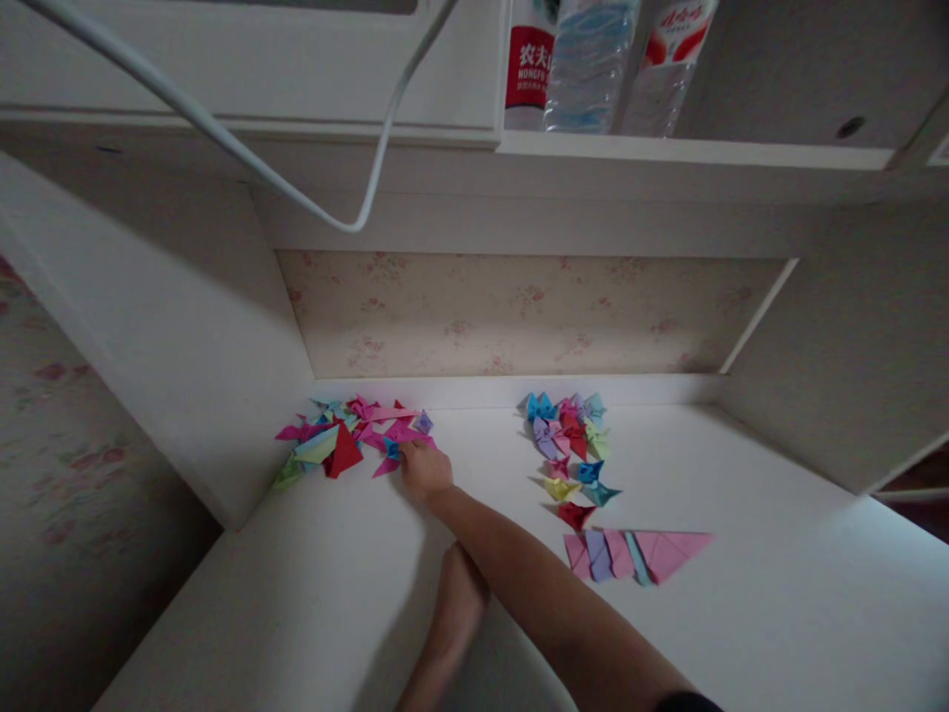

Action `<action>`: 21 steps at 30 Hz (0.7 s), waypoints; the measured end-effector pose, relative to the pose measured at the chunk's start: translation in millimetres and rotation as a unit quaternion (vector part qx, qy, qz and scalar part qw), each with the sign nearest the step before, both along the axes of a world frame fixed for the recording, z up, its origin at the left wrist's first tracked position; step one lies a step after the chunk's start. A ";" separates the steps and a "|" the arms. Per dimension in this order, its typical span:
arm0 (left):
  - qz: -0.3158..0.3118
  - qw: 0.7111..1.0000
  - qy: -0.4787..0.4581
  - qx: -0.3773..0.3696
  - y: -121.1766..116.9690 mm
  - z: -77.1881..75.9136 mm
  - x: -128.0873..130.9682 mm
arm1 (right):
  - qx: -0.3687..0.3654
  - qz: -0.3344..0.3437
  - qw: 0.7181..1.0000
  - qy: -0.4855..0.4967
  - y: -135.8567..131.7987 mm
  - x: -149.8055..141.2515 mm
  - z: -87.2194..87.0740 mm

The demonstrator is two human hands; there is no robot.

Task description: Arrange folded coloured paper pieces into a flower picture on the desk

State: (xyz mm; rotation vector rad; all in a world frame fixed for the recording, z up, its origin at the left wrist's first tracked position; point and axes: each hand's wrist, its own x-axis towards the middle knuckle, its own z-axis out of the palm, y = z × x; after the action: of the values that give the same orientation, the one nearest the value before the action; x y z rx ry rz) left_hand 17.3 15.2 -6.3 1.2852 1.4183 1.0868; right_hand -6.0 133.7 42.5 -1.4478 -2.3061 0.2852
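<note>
My right hand [426,471] reaches across to the left-hand heap of folded paper pieces [345,450]. Its fingers are closed at the heap's near right edge, on a small blue origami piece [391,448]. Pink, red, green and light blue folded shapes lie jumbled around it. My left hand [464,581] rests low under the right forearm, which hides its fingers. To the right stands a group of small origami pieces [572,435] in several colours, set close together. In front of that group lies a row of flat pink, purple and blue folded strips [615,556].
The white desk [297,613] is bounded by side panels and a flowered back wall [474,316]. Overhead, a shelf [697,148] carries plastic bottles [593,69]. A white cable [274,183] hangs down in front of the cabinet.
</note>
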 end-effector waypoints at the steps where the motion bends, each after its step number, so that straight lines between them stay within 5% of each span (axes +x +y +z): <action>1: -0.017 1.000 0.004 0.003 -1.8 4.1 0.3 | 0.003 0.001 1.000 0.016 -1.2 1.9 2.1; 6: -0.041 0.998 0.029 0.032 -7.1 15.0 2.1 | 0.030 0.042 0.994 0.099 -16.5 24.6 19.5; 11: -0.039 0.993 0.109 0.028 -6.0 15.6 2.1 | 0.041 0.081 0.980 0.180 -49.4 81.2 38.8; 16: -0.040 0.991 0.127 0.033 -6.1 11.7 2.8 | -0.073 0.050 0.950 0.301 -82.8 180.6 50.4; 21: -0.038 0.991 0.122 0.032 -7.5 8.7 3.7 | -0.069 -0.043 0.963 0.258 -97.3 298.7 54.4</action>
State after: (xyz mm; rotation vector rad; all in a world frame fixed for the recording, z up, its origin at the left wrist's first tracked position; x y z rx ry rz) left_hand 21.0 7.7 2.4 1.5481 1.5087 0.9547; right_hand 292.8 36.4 96.9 -1.3351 -1.8260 0.7168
